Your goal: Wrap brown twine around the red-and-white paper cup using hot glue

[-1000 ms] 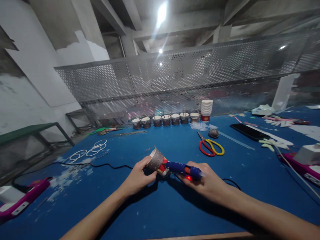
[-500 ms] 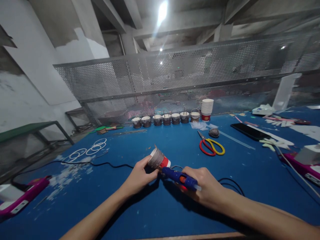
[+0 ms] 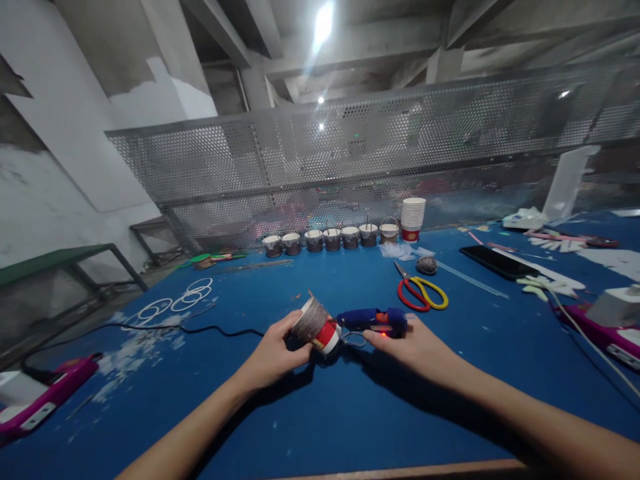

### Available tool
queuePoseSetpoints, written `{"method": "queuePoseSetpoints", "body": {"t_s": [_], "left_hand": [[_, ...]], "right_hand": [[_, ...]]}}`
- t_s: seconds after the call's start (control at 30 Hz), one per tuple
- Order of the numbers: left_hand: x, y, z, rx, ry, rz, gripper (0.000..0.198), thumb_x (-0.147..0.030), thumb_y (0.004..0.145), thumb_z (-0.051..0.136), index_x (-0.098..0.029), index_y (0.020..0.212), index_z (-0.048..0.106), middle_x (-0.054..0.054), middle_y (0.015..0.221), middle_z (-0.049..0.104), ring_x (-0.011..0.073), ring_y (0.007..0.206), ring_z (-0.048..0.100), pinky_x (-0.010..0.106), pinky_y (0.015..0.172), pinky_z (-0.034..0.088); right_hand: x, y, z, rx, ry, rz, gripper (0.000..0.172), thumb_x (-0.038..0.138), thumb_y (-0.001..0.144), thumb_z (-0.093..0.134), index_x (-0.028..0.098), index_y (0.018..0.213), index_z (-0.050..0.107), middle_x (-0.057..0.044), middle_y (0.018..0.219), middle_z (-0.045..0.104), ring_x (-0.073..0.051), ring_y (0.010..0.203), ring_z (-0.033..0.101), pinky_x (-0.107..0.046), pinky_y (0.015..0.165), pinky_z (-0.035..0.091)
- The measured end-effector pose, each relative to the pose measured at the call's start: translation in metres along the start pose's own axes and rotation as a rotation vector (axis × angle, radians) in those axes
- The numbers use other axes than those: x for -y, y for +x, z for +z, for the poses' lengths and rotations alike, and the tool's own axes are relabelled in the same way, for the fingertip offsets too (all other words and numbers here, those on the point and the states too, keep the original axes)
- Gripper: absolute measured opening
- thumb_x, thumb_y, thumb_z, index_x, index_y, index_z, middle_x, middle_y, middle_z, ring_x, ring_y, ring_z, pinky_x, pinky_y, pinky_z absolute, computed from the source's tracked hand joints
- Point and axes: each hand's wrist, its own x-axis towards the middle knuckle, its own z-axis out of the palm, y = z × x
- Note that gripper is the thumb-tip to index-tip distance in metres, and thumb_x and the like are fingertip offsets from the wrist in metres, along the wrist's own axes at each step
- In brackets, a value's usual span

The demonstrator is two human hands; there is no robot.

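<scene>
Left hand: fingers spread just to cup width, thumb under, gripping a twine-wrapped paper cup. Cup is above the near-middle of the blue desk, tilted, mouth up-left, base down-right; red and white paper bare toward the base. Right hand: fingers curled around the blue glue gun, grip partly hidden, so exact finger closure there I can't tell. Gun roughly level, nozzle pointing left, close by the cup's base; contact unclear. Red light lit on gun. Thin grey loop below the nozzle, between cup and right hand. Red-and-yellow-handled scissors beyond the gun, twine ball just behind them. Seven wrapped cups in a row along the far edge, paper cup stack at the row's right end. White rings overlapping, off left.
</scene>
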Motion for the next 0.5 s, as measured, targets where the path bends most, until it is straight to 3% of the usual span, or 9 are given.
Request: {"method": "queuePoseSetpoints", "body": {"t_s": [0.2, 0.33, 0.5], "left_hand": [[0.005, -0.003, -0.003, -0.004, 0.009, 0.007, 0.027, -0.021, 0.072, 0.057, -0.014, 0.097, 0.067, 0.009, 0.100, 0.069, 0.0213, 0.089, 0.063, 0.033, 0.083, 0.050], [0.005, -0.002, -0.003, -0.032, -0.019, -0.035, 0.028, -0.023, 0.073, 0.059, -0.014, 0.098, 0.067, 0.010, 0.101, 0.069, 0.0219, 0.089, 0.064, 0.033, 0.082, 0.050], [0.000, 0.002, -0.001, -0.069, -0.120, -0.088, 0.031, -0.019, 0.071, 0.061, -0.017, 0.101, 0.069, 0.008, 0.102, 0.071, 0.0225, 0.092, 0.065, 0.033, 0.085, 0.049]], "right_hand": [[0.002, 0.005, -0.011, 0.050, 0.037, 0.232, 0.040, 0.047, 0.077, 0.059, 0.020, 0.052, 0.044, 0.008, 0.039, 0.034, -0.006, 0.033, 0.030, -0.020, 0.035, 0.024], [-0.005, 0.015, -0.018, -0.031, -0.010, 0.240, 0.038, 0.049, 0.076, 0.058, 0.018, 0.056, 0.050, 0.002, 0.050, 0.052, -0.007, 0.036, 0.037, -0.021, 0.038, 0.029], [-0.031, 0.031, -0.024, -0.139, -0.268, 0.143, 0.030, 0.044, 0.079, 0.056, 0.017, 0.075, 0.066, -0.003, 0.067, 0.065, -0.016, 0.064, 0.058, -0.025, 0.057, 0.042]]}}
